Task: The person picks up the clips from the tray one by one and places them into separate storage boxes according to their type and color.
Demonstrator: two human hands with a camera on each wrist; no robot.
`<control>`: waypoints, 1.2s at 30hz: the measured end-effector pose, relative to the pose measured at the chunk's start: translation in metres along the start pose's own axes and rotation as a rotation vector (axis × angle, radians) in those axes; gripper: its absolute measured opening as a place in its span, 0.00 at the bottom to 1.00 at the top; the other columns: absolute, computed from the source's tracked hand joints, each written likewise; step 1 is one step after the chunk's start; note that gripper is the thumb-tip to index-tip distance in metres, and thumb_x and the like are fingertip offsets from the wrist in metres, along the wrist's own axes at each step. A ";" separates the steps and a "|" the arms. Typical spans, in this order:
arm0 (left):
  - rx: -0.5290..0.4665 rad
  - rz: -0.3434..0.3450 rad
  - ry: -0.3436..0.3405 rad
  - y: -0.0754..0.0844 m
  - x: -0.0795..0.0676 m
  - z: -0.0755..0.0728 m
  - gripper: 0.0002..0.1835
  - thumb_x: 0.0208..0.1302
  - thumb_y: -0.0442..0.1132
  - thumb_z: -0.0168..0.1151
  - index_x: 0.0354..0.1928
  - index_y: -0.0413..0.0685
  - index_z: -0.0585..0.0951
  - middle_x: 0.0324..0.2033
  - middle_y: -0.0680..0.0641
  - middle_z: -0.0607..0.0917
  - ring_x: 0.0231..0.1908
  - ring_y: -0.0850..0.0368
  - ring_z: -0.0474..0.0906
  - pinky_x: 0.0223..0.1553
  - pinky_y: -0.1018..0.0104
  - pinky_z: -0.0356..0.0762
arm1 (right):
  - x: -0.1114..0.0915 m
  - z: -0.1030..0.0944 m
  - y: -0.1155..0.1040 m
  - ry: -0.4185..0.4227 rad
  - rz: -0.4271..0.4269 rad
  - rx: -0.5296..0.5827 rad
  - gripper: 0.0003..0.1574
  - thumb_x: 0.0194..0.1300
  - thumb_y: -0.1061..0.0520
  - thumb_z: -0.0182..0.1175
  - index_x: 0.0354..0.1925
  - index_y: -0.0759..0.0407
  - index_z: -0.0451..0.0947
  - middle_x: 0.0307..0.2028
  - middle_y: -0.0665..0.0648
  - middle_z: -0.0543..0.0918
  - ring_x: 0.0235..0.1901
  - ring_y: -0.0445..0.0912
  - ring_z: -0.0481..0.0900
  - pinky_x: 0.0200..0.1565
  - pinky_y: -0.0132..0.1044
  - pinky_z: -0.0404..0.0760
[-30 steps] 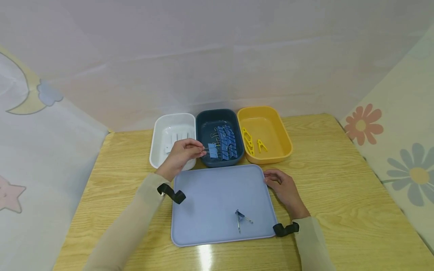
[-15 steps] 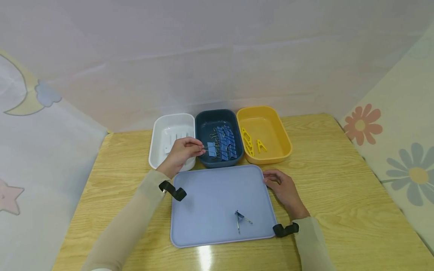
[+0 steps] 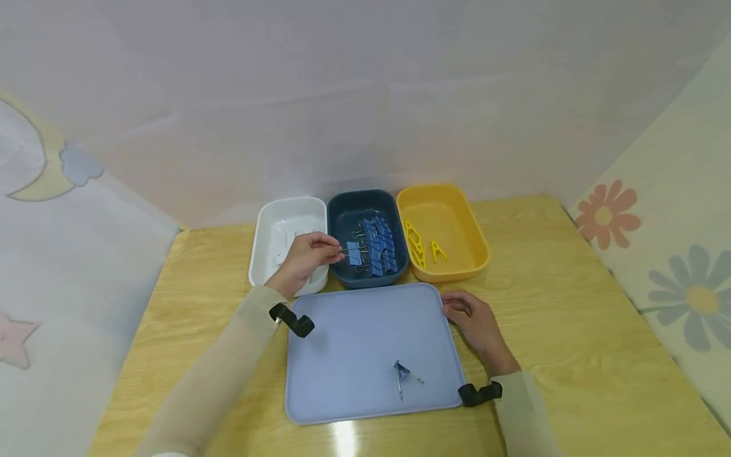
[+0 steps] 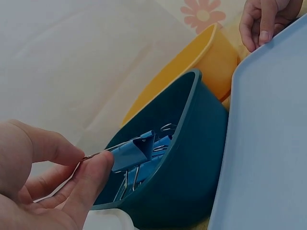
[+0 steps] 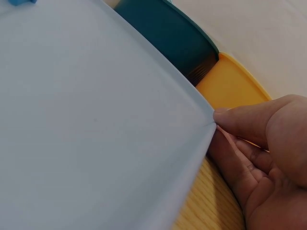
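My left hand [image 3: 305, 257] pinches a blue binder clip [image 3: 354, 254] by its wire handles, above the left part of the dark blue bin [image 3: 355, 202]. In the left wrist view the clip's folded body [image 4: 132, 154] points away from the fingertips, over more blue binder clips [image 3: 378, 244] in that bin. At the far right corner of the pale blue tray [image 3: 342, 349], my right hand [image 3: 476, 324] grips the rim. The right wrist view shows its thumb [image 5: 240, 117] at the corner, with the fingers below. One blue binder clip [image 3: 403, 369] with spread handles lies on the tray.
A white bin [image 3: 257, 247] with pale clips inside adjoins the dark blue one on the left. On the right, a yellow bin [image 3: 457, 222] holds several yellow clips [image 3: 414, 238]. The wooden table [image 3: 571, 304] meets fabric walls at the back and sides.
The head view has shifted slightly, so the bins and tray appear a little lower. Both hands keep their holds, with the clip still over the dark blue bin.
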State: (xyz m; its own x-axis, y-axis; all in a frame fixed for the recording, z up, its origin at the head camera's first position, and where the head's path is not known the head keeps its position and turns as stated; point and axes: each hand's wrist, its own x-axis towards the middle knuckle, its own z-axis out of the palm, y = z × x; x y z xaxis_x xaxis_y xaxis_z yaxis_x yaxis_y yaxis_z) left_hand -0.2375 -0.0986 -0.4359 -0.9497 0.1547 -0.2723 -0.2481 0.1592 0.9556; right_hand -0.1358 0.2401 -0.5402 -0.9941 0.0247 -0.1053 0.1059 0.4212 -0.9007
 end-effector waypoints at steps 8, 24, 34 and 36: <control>0.035 0.005 0.012 0.001 0.002 0.000 0.12 0.67 0.32 0.58 0.50 0.35 0.77 0.49 0.34 0.82 0.43 0.55 0.85 0.51 0.65 0.83 | 0.000 0.002 0.002 0.009 -0.012 -0.022 0.18 0.66 0.53 0.62 0.53 0.55 0.79 0.49 0.57 0.84 0.45 0.38 0.80 0.46 0.23 0.78; 0.072 -0.007 0.044 0.003 0.010 -0.002 0.11 0.68 0.34 0.58 0.50 0.38 0.78 0.47 0.37 0.83 0.44 0.54 0.85 0.50 0.66 0.83 | -0.001 0.001 0.000 0.005 -0.040 -0.010 0.18 0.66 0.54 0.61 0.53 0.56 0.79 0.49 0.59 0.84 0.43 0.35 0.80 0.45 0.23 0.78; 0.129 0.000 0.060 0.003 0.015 0.004 0.14 0.68 0.33 0.58 0.52 0.34 0.77 0.43 0.40 0.82 0.43 0.51 0.85 0.51 0.62 0.83 | 0.000 0.003 0.003 0.012 -0.053 -0.028 0.17 0.67 0.54 0.61 0.53 0.56 0.79 0.49 0.58 0.84 0.43 0.35 0.80 0.46 0.23 0.78; 0.136 -0.001 0.068 0.002 0.016 0.006 0.12 0.67 0.34 0.58 0.49 0.36 0.78 0.42 0.41 0.82 0.42 0.51 0.85 0.50 0.63 0.83 | 0.000 0.003 0.003 0.013 -0.054 -0.031 0.17 0.66 0.54 0.61 0.52 0.56 0.79 0.49 0.57 0.84 0.42 0.34 0.80 0.46 0.23 0.78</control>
State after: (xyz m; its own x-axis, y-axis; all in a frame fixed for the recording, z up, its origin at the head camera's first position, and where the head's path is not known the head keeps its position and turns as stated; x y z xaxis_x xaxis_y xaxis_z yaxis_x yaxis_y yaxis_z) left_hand -0.2523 -0.0903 -0.4385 -0.9612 0.0891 -0.2610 -0.2256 0.2907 0.9298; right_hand -0.1351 0.2387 -0.5436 -0.9986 0.0130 -0.0512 0.0515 0.4499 -0.8916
